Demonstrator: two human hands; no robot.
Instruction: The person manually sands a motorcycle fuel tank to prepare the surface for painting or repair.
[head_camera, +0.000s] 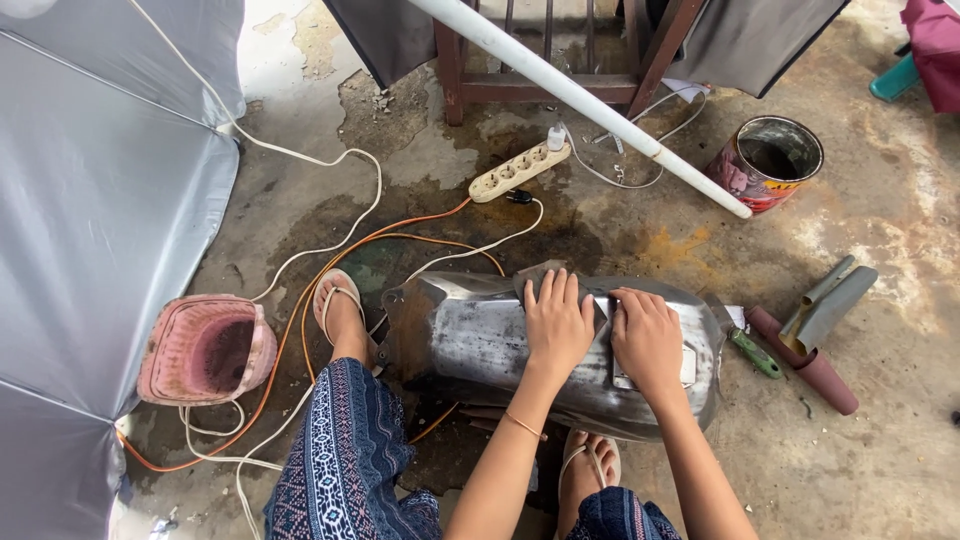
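Note:
A bare grey metal tank (470, 340), dented and scuffed, lies on the concrete floor between my feet. My left hand (556, 322) rests flat on its top with fingers spread over a dark sheet of sandpaper (536, 276). My right hand (646, 335) presses down beside it, fingers curled on the same sheet near the tank's right end. A thin bracelet circles my left wrist.
A white power strip (520, 170) with white and orange cords lies behind the tank. A pink woven basket (205, 348) sits at left, a rusty tin can (768, 160) at right, rolled sandpaper (812, 362) and a green-handled tool (752, 352) nearby. A white pole (590, 100) slants overhead; grey fabric hangs left.

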